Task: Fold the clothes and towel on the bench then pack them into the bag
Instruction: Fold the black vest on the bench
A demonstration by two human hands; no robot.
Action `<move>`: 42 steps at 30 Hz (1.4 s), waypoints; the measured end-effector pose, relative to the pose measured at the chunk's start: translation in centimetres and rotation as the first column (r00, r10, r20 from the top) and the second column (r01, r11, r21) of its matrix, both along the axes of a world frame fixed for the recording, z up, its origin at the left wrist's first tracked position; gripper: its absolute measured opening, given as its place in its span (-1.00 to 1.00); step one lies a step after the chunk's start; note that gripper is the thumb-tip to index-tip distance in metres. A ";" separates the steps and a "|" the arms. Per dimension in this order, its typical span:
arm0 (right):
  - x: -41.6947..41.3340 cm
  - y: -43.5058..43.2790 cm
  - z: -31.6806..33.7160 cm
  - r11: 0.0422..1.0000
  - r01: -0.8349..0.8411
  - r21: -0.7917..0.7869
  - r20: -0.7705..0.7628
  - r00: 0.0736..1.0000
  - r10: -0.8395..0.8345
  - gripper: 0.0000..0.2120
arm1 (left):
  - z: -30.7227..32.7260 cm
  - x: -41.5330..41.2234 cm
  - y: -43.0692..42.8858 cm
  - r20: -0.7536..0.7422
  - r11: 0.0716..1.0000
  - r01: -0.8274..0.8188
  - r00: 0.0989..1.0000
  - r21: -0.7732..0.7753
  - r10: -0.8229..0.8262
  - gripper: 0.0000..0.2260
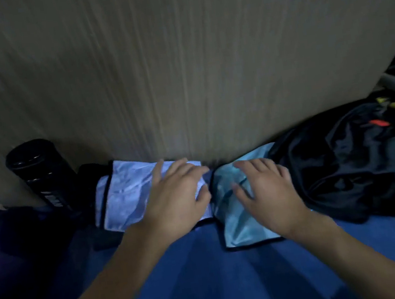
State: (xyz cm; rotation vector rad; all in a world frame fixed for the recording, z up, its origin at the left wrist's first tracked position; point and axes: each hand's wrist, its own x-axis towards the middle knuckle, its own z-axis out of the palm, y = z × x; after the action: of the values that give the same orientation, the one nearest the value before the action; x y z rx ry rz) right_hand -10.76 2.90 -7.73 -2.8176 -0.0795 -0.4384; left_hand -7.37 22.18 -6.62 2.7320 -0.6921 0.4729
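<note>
Head view: we rest our left hand (pixel 176 199) flat, fingers straight, on the folded pale-blue cloth (pixel 126 196), and our right hand (pixel 265 190), fingers spread, on the shiny turquoise garment (pixel 237 228) just beside it toward 3 o'clock. Both pieces lie on the blue bench (pixel 211 276). A crumpled black garment heap (pixel 335 158) sits farther toward 3 o'clock, and a black cylindrical bottle (pixel 37 172) is at 9 o'clock.

The blue bench (pixel 198 278) carries a pale-blue folded cloth (pixel 126 194), a teal folded cloth (pixel 237 225) beside it, and a black garment heap (pixel 336 166) at the right.
</note>
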 end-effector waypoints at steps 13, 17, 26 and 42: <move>-7.0 -17.8 -0.8 0.936 0.333 -0.112 -0.075 0.937 -0.342 -0.34 | 0.8 1.4 -18.8 -0.278 0.978 0.190 0.938 -0.084 -0.206 -0.41; -6.1 -19.4 -1.2 0.945 0.300 -0.129 -0.150 0.936 -0.318 -0.36 | 0.5 2.6 -21.5 -0.311 0.998 0.025 0.950 -0.051 -0.040 -0.43; -4.0 -20.9 -0.7 0.962 0.271 -0.010 0.068 0.960 -0.270 -0.89 | 1.5 3.1 -21.5 -0.224 0.883 0.035 0.962 -0.469 -0.157 -0.97; -10.7 -12.6 11.0 0.914 -0.106 0.391 0.123 0.990 0.062 -0.65 | 14.7 -6.5 -9.2 -0.051 0.814 0.183 0.967 -0.551 -0.251 -0.81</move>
State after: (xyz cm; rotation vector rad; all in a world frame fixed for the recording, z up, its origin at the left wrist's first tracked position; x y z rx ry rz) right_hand -21.47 -9.74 3.30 -2.3806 -0.1196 -0.5219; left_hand -13.92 12.94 8.07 2.0966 -0.6994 0.3726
